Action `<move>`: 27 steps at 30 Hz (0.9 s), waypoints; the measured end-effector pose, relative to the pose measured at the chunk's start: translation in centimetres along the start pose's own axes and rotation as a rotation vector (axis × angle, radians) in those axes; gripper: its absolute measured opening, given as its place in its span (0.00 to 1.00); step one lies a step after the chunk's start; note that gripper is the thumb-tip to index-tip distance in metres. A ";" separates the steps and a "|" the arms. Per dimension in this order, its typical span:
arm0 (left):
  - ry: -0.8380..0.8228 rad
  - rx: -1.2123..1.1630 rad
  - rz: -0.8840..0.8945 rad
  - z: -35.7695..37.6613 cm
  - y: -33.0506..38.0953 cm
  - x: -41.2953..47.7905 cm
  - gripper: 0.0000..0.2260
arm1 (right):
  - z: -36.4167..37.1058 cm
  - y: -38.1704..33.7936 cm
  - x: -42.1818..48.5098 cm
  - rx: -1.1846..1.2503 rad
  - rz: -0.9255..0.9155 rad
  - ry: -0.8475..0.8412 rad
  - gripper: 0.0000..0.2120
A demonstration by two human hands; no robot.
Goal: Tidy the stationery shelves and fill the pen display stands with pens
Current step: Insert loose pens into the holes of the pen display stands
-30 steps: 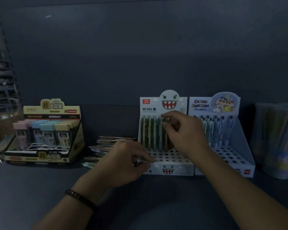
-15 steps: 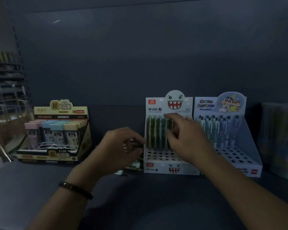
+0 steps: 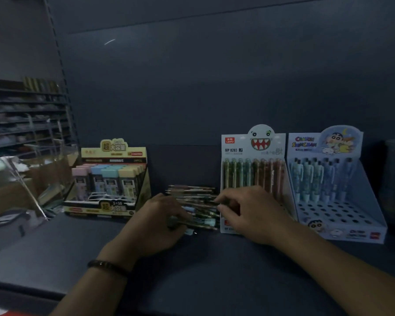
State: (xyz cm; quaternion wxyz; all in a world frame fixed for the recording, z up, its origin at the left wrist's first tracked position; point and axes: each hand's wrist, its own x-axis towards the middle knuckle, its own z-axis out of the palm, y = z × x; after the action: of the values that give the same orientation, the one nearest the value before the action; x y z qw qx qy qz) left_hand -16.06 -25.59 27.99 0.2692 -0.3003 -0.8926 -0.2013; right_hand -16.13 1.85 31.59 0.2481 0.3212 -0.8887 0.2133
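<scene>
Left hand [image 3: 160,222]: curled round several loose pens [image 3: 193,202] at front of heap. Right hand [image 3: 253,215]: pinching one at heap's right edge. Heap flat on shelf [image 3: 214,270], between refill box [image 3: 110,179] and monster stand [image 3: 253,144], just beside the stand. Cartoon stand [image 3: 374,201] just right of it, partly filled.

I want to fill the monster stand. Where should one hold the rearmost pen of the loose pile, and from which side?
Pinch the middle of the barrel from above, thumb in front, finger behind. The pen lies flat, left to right, at the far edge of the pile, so its top and back look free.
</scene>
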 end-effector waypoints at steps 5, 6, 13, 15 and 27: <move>-0.020 0.039 0.003 0.2 -0.4 -0.1 0.09 | -0.2 -0.1 0.1 0.023 -0.034 0.060 0.07; -0.020 0.038 0.005 0.2 -0.5 0.0 0.09 | -0.2 -0.1 0.1 0.026 -0.041 0.068 0.07; 0.004 0.000 -0.036 0.5 -0.5 0.1 0.11 | -0.1 0.3 0.1 0.062 -0.020 0.078 0.10; 0.067 -0.045 -0.024 0.4 0.0 0.3 0.11 | -0.1 0.4 0.1 0.104 -0.001 0.107 0.09; 0.228 -0.066 0.053 0.6 5.5 4.8 0.09 | -1.7 0.6 0.6 0.615 0.183 0.305 0.04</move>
State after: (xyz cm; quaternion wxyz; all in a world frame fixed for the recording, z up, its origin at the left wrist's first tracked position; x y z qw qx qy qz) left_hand -15.93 -19.17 31.50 0.3641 -0.3075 -0.8410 -0.2561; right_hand -16.41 2.96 33.16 0.2496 0.2642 -0.7607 0.5378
